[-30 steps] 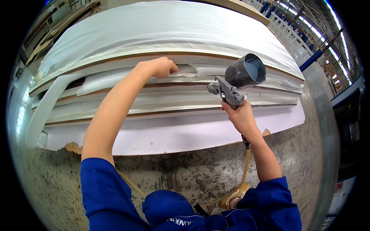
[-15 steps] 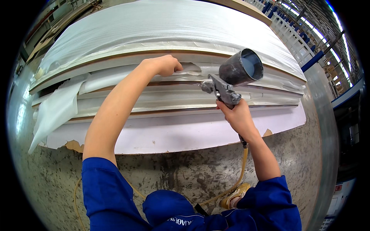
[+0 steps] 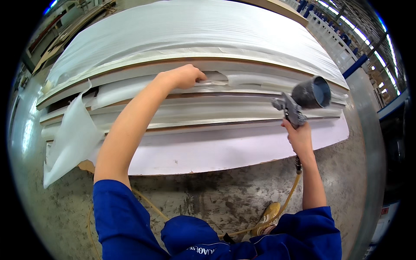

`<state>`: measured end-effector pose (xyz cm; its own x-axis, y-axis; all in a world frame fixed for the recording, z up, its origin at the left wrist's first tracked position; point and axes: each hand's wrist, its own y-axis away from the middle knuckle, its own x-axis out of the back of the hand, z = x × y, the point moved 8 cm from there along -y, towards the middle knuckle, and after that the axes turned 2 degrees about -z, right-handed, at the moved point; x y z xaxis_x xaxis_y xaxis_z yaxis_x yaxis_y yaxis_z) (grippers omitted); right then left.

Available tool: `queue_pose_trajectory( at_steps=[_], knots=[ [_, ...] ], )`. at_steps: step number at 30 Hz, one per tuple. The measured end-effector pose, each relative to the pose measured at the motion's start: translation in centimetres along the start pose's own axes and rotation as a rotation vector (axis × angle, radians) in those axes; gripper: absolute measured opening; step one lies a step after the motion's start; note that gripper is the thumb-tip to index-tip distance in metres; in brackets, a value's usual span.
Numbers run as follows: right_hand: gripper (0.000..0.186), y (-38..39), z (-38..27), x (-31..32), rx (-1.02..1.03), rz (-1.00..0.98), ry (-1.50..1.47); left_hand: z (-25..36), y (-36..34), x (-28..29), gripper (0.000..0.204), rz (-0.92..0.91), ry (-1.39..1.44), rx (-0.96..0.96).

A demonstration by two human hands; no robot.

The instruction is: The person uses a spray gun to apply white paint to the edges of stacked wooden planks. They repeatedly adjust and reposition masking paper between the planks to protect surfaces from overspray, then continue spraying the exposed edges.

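Observation:
My right hand is wrapped around the grip of a spray gun. A dark, stained paint cup sits on top of the gun, tilted, with its open mouth facing right. My left hand is closed at the stack's front edge, its fingers pinching the white foam sheet between two panels; the fingertips are partly hidden. Beside the fingers a gap shows in that layer. At the left a loose flap of foam hangs over the front of the stack.
The stacked panels, with a brown-edged top panel under white foam, rest on a pale board with chipped edges. A yellow hose runs from the gun down to the stained floor, past my shoe.
My right hand has carried the spray gun to the right and slightly nearer to me. The foam flap at the left has swung and lifted. My left hand stays nearly in place.

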<state>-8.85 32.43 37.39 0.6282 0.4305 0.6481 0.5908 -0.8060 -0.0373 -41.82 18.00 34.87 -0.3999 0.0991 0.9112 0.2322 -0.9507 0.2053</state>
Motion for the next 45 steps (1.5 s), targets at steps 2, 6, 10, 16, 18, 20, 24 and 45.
queue_pose_trajectory(
  at_steps=[2,6,10,16,18,20,24,45],
  knots=[
    [0.029,0.1,1.0,1.0,-0.01,0.03,-0.039,0.4,0.7,0.2,0.052,0.053,0.048,-0.072],
    [0.033,1.8,1.1,1.9,-0.145,0.046,-0.033,-0.9,4.4,2.5,0.044,0.361,0.087,-0.255],
    [0.03,4.8,1.9,2.3,-0.225,0.05,-0.14,-7.6,13.5,3.8,0.033,0.574,0.101,0.013],
    [0.026,8.6,1.5,3.7,-0.3,0.104,-0.194,-15.6,25.1,3.2,0.035,0.532,-0.182,0.239],
    [0.024,9.9,1.9,4.4,-0.344,0.187,-0.184,-15.8,25.9,2.3,0.038,0.491,-0.254,0.163],
    [0.023,11.0,1.4,4.8,-0.356,0.239,-0.217,-16.7,26.0,1.8,0.038,0.516,-0.271,0.155],
    [0.021,12.6,0.0,4.7,-0.412,0.148,-0.189,-19.9,26.0,0.3,0.034,0.634,-0.355,0.217],
    [0.019,13.9,0.1,-6.4,-0.37,-0.035,-0.318,-22.9,25.1,1.3,0.044,0.477,-0.078,0.369]
  ],
)
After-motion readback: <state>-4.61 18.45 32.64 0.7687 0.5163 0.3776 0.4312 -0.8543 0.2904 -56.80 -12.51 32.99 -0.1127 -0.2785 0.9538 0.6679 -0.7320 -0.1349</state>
